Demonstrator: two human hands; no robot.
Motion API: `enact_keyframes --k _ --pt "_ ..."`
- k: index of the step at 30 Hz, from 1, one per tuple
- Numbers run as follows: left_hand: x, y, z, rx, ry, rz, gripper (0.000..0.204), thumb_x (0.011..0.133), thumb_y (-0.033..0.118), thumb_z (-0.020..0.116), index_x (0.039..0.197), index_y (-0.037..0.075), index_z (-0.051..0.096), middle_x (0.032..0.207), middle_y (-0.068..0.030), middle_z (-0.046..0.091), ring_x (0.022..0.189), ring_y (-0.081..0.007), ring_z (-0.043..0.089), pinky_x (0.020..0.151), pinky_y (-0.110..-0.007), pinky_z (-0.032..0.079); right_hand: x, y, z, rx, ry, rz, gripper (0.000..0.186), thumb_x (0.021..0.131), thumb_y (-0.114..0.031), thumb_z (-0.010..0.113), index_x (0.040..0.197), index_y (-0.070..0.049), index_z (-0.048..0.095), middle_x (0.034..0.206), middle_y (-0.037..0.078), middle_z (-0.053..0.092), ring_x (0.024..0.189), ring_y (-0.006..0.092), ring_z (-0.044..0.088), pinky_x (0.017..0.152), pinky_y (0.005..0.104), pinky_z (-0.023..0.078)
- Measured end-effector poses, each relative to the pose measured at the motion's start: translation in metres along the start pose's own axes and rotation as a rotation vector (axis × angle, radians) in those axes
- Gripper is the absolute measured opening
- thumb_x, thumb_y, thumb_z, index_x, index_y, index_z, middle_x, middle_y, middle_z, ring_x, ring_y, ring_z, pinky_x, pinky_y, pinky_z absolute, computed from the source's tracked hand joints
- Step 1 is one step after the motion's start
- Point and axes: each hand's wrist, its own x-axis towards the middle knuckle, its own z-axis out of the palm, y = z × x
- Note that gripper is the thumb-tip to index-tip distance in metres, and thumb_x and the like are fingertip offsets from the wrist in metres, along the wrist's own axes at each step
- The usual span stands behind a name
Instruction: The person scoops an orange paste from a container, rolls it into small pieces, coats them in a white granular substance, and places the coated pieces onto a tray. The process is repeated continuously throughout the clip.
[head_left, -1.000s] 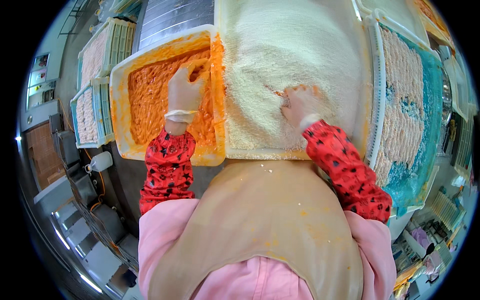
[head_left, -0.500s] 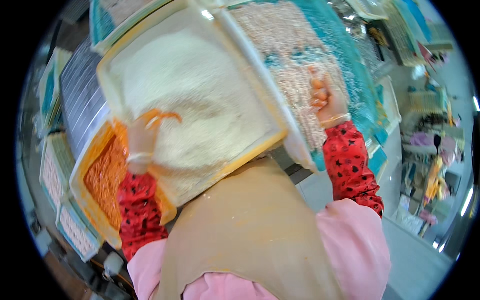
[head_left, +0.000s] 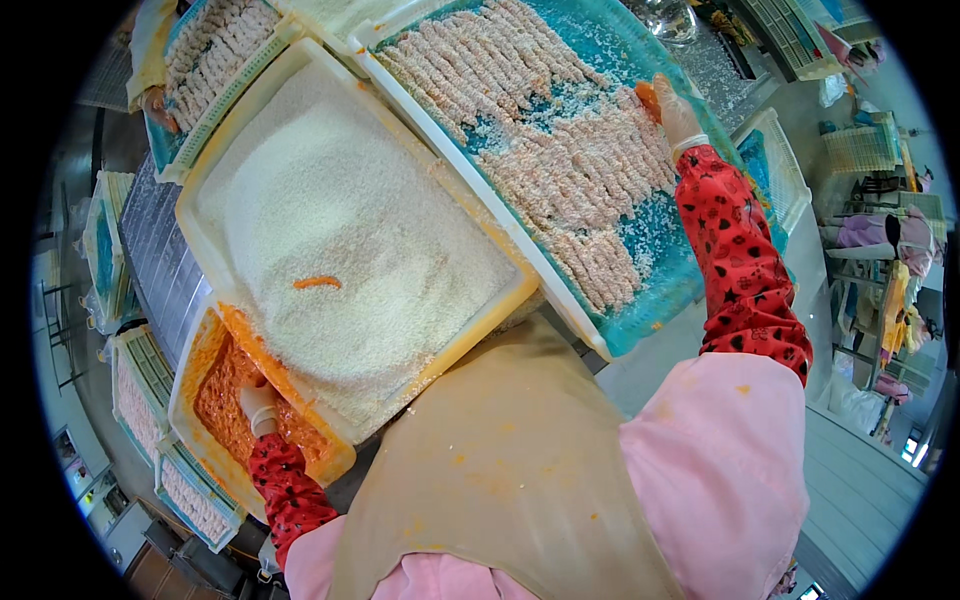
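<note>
My gloved left hand reaches into a tub of wet orange mixture; its fingers are sunk in or hidden there. Beside it, a single orange-coated strip lies on the white crumbs filling a yellow-rimmed tub. At the far right side of a blue-lined tray, my gloved right hand is at the end of a row of crumb-coated strips. Its orange-stained fingers look bent and close together; what they hold, if anything, is hidden.
Another person's hand is by a second tray of coated strips at the upper left. More trays stand at the left. A ribbed metal surface lies behind the tubs, and shelving is at the right.
My left hand has moved from over the crumbs down into the orange mixture, leaving an orange strip on the crumbs. My right hand has shifted up and right along the tray.
</note>
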Motion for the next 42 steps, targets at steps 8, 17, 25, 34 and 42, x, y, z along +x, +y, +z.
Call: enact_keyframes --k 8,17,25,34,42 --pt "-0.037 0.013 0.004 -0.046 0.066 0.038 0.024 0.076 0.018 0.063 0.094 0.003 0.068 0.076 -0.0148 0.068 0.067 -0.024 0.066 0.061 -0.034 0.05 -0.03 0.052 -0.062 0.227 -0.26 0.175 0.044 0.091 -0.031 0.05 0.124 -0.001 0.052 0.123 0.006 0.055 0.113 0.015 0.051 0.096 0.0281 0.037" --pt "0.033 -0.044 0.004 0.255 0.204 0.084 0.022 0.072 0.022 0.064 0.083 0.004 0.067 0.08 -0.0221 0.063 0.08 -0.0385 0.061 0.07 -0.043 0.049 -0.1 0.05 -0.063 -0.013 -0.138 -0.034 0.032 0.09 -0.015 0.053 0.115 0.004 0.057 0.111 0.012 0.06 0.103 0.0165 0.055 0.089 0.0255 0.042" --pt "0.012 -0.005 -0.107 -0.376 -0.06 0.205 0.017 0.078 0.015 0.065 0.088 0.002 0.068 0.084 -0.0026 0.067 0.077 -0.0101 0.06 0.07 -0.024 0.047 -0.215 -0.072 0.065 0.073 -0.394 -0.129 0.033 0.092 -0.014 0.045 0.117 0.006 0.054 0.113 0.014 0.059 0.106 0.0192 0.054 0.094 0.0283 0.039" --pt "-0.042 0.154 -0.144 -0.869 -0.244 0.469 0.015 0.08 0.006 0.065 0.093 -0.001 0.064 0.087 -0.0039 0.064 0.081 -0.0087 0.057 0.073 -0.021 0.045 -0.243 -0.103 0.157 0.172 -0.609 -0.09 0.029 0.091 -0.011 0.046 0.111 0.006 0.057 0.104 0.011 0.062 0.098 0.017 0.056 0.09 0.0274 0.041" --pt "-0.005 0.203 -0.054 -0.24 -0.071 0.656 0.013 0.076 0.013 0.066 0.087 0.006 0.069 0.085 -0.01 0.064 0.079 -0.018 0.059 0.069 -0.027 0.047 -0.213 -0.069 0.26 0.158 -0.601 -0.092 0.03 0.089 -0.015 0.049 0.111 0.002 0.058 0.103 0.011 0.064 0.096 0.017 0.058 0.088 0.0266 0.042"
